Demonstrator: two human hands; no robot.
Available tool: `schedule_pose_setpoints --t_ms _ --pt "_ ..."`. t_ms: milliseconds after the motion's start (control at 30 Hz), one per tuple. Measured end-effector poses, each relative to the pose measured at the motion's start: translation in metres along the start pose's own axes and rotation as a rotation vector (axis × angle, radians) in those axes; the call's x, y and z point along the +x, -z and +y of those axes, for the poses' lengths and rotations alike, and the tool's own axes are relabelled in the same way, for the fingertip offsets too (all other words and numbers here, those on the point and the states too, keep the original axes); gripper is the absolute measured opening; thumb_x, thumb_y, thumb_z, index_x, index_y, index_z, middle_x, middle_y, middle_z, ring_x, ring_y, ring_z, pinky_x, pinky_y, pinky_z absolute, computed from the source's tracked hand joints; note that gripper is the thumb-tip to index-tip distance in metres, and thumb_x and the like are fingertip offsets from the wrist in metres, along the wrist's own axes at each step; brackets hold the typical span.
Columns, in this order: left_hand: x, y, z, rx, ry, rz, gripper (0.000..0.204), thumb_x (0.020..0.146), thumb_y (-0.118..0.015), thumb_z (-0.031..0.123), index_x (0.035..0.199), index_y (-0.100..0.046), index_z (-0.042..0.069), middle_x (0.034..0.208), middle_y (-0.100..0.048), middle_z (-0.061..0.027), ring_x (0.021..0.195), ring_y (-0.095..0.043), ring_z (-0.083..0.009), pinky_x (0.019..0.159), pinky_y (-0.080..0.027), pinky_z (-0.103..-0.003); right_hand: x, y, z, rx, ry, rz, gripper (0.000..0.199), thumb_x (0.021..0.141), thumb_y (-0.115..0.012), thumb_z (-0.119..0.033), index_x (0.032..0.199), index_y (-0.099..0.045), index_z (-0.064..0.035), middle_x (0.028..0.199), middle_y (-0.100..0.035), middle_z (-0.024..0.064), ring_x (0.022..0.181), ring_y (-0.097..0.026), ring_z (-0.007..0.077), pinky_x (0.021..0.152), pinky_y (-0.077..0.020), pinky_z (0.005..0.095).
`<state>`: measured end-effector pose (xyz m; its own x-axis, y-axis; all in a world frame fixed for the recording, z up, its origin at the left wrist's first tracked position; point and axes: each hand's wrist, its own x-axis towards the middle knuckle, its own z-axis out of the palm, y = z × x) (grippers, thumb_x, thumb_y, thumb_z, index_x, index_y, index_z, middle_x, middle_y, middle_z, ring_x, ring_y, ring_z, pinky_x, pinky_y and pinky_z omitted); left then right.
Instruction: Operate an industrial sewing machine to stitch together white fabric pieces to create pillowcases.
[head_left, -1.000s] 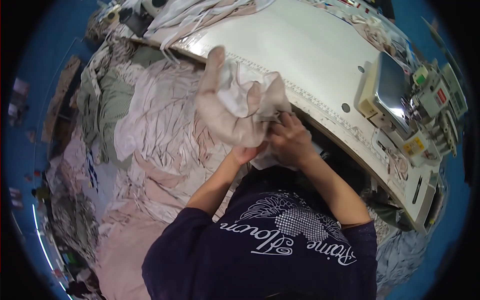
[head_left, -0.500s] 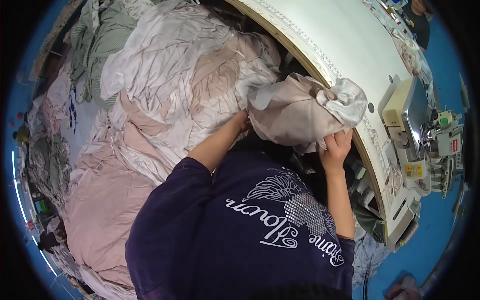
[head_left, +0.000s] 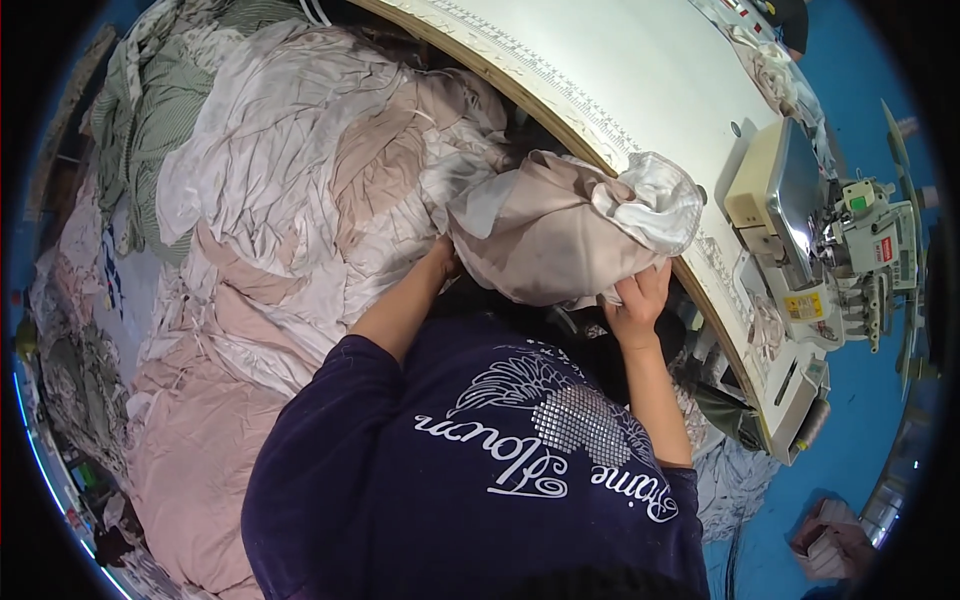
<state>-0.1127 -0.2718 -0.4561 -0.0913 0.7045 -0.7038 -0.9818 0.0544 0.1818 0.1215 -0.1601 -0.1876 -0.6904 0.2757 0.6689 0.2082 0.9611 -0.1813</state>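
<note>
One bundle of cloth (head_left: pixel 560 235), beige with a white part bunched at its right end, held up between chest and the near edge of the sewing table (head_left: pixel 640 90). Soft, limp, light by the look of it; sags and folds wherever unsupported, so likely to slip or unroll if pinched at a single corner. Best taken from beneath or gathered in handfuls at two spots, well apart, as judged from the drape. No stiffness, nothing fragile.

Right hand (head_left: pixel 640 300) under the bundle's lower right edge, fingers curled up into the white folds, closed on the cloth. Left hand (head_left: pixel 445 262) mostly hidden behind the bundle's left end, only wrist and heel showing; pressed against the cloth, but cannot tell how far closed.

Further left, a large heap of garments (head_left: pixel 270 220) in pink, cream and white, with green striped pieces at its far left. Right of the bundle, on the table, a sewing machine (head_left: pixel 860 240) with a cream housing. Nearest of all, a dark blue shirt (head_left: pixel 470 480) with a pale print.
</note>
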Motion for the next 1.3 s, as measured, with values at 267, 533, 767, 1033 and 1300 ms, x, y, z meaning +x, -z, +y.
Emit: schedule_pose_setpoints --t_ms 267,533,767,1033,1300 --pt "0.048 0.068 -0.003 0.073 0.098 0.009 0.058 0.086 -0.045 0.058 0.125 -0.049 0.016 0.127 -0.05 -0.0047 0.114 -0.049 -0.0238 0.091 -0.046 -0.041 0.008 -0.001 -0.002 -0.018 0.04 0.048 0.02 0.052 -0.069 -0.004 0.072 -0.064 -0.0035 0.083 -0.057 0.0099 0.083 -0.055 0.0373 0.067 -0.0469 0.0407" --pt "0.024 0.032 -0.006 0.057 0.077 0.144 0.06 0.087 -0.038 0.058 0.118 -0.054 0.009 0.112 -0.059 -0.0117 0.098 -0.059 -0.0276 0.086 -0.049 -0.042 0.014 0.024 -0.025 0.081 -0.028 0.065 0.011 0.061 -0.066 0.0 0.071 -0.063 -0.001 0.088 -0.061 0.0192 0.083 -0.057 0.0396 0.074 -0.0464 0.0439" --pt "-0.034 0.008 0.014 -0.019 0.012 -0.053 0.062 0.085 -0.043 0.058 0.121 -0.053 0.008 0.115 -0.058 -0.0112 0.101 -0.058 -0.0285 0.087 -0.048 -0.04 -0.014 0.109 -0.032 0.312 -0.533 0.371 0.04 0.078 -0.057 -0.031 0.099 -0.056 0.004 0.116 -0.053 0.03 0.101 -0.058 0.0384 0.09 -0.0461 0.0424" --pt "0.035 -0.019 0.004 0.543 -0.284 0.099 0.054 0.084 -0.051 0.05 0.117 -0.056 0.007 0.108 -0.062 -0.011 0.095 -0.061 -0.0238 0.082 -0.049 -0.035 0.244 -0.157 -0.12 0.254 -0.612 0.291 0.034 0.076 -0.058 -0.023 0.098 -0.057 0.0033 0.111 -0.055 0.0244 0.099 -0.058 0.0342 0.087 -0.0457 0.0377" --pt "-0.019 -0.099 0.027 0.313 0.162 -0.047 0.038 0.082 -0.055 0.031 0.111 -0.058 0.006 0.101 -0.064 -0.0098 0.084 -0.063 -0.0226 0.078 -0.05 -0.033 0.234 -0.15 -0.078 0.202 -0.719 0.192 0.029 0.073 -0.059 -0.015 0.096 -0.058 0.0026 0.106 -0.057 0.0189 0.097 -0.058 0.03 0.084 -0.0454 0.033"
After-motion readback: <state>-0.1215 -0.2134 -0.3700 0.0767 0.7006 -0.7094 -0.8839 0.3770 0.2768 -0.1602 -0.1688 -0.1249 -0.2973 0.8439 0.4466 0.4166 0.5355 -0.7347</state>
